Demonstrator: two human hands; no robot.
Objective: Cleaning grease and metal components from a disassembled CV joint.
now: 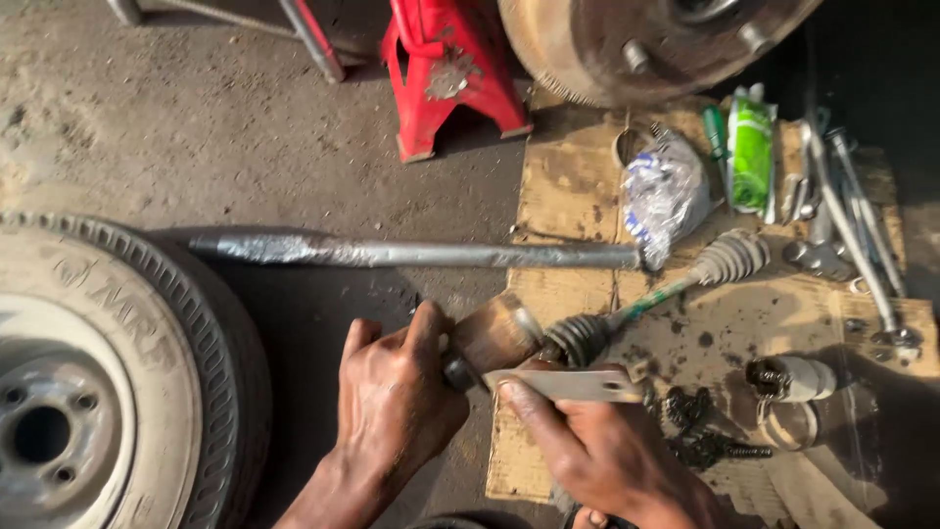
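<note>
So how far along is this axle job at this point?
Done: the wheel is off and lies on the ground, the hub is bare beside a red jack stand, and the axle shaft lies on cardboard. In hand: the left hand grips the shaft's metal joint cup while the right hand holds a flat strip against it. Left: refitting; loose parts lie about.

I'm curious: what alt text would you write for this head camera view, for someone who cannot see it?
Two bare hands work on a greasy axle shaft over stained cardboard: the left hand grips its metal joint cup, the right hand presses a flat metal strip against it. A wheel, long steel bar, red jack stand and tools surround them.
</note>
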